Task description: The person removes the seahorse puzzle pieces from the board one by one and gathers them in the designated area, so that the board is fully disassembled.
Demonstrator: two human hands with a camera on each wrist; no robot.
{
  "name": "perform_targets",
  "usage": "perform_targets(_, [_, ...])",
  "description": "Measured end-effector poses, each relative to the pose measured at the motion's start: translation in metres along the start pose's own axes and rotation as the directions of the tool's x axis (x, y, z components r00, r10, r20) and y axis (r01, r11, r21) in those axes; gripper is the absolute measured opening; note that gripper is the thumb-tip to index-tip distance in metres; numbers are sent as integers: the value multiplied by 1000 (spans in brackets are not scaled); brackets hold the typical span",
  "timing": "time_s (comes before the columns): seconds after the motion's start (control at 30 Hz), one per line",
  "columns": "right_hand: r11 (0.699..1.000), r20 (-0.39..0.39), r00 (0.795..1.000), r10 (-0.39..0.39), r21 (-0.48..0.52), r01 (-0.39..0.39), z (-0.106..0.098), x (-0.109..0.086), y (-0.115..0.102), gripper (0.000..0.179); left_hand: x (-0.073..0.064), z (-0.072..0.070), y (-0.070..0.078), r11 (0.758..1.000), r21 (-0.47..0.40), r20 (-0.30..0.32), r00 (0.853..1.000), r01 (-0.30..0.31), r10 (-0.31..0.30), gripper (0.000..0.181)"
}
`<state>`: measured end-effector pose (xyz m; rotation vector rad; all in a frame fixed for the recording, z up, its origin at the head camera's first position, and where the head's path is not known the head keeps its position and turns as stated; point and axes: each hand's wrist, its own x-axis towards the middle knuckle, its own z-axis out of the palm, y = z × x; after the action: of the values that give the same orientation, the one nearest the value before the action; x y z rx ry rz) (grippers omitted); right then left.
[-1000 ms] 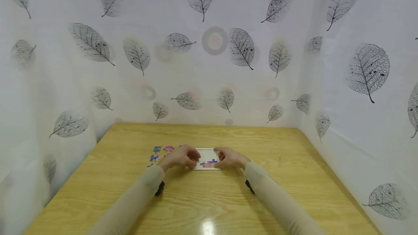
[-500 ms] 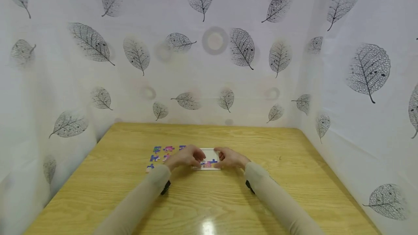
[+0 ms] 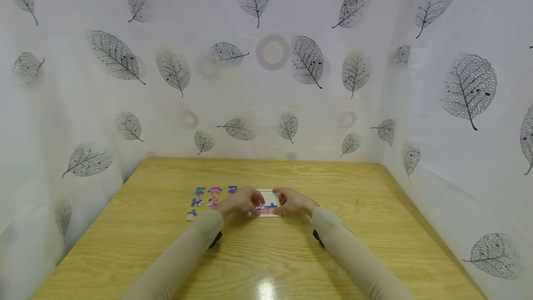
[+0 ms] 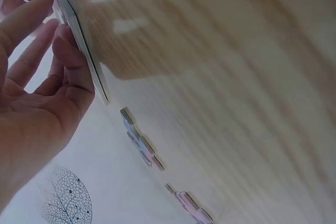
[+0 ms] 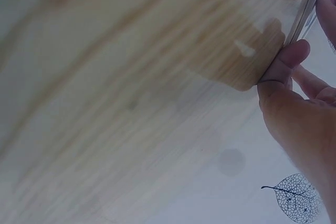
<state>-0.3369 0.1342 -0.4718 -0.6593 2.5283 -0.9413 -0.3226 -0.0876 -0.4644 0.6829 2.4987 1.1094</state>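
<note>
A white puzzle tray [image 3: 268, 196] lies on the table, with a few joined pink and purple puzzle pieces [image 3: 268, 209] along its near side. My right hand [image 3: 294, 201] grips the tray's right side, thumb at the near edge and fingers toward the far edge. Its thumb [image 5: 286, 61] lies against the tray edge in the right wrist view. Over the tray's left part is my left hand [image 3: 241, 200], its fingers bent above the left end of the joined pieces. In the left wrist view, its fingers are at the tray edge [image 4: 86, 51]; whether they pinch a piece is hidden.
Several loose jigsaw pieces [image 3: 213, 202] lie in rows on the table left of the tray, partly behind my left forearm. The wooden table [image 3: 266, 249] meets a white leaf-patterned curtain [image 3: 266, 105] at the back and sides.
My left hand has shifted a little to the right over the tray, uncovering more of the loose pieces at its left. The right hand has stayed at the tray's right side.
</note>
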Motion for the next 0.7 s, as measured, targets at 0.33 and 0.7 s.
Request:
perform_targets(0.33, [1000,8,1000,23,0,-23,-3,-3,-4,74,3,0,4,999,40,27,999,31,-32,25])
perform_targets(0.7, [1000,11,1000,7,-5,-7,-1,-2,-1,75,1,-1,0,1000,7,14,1000,18,-18,20])
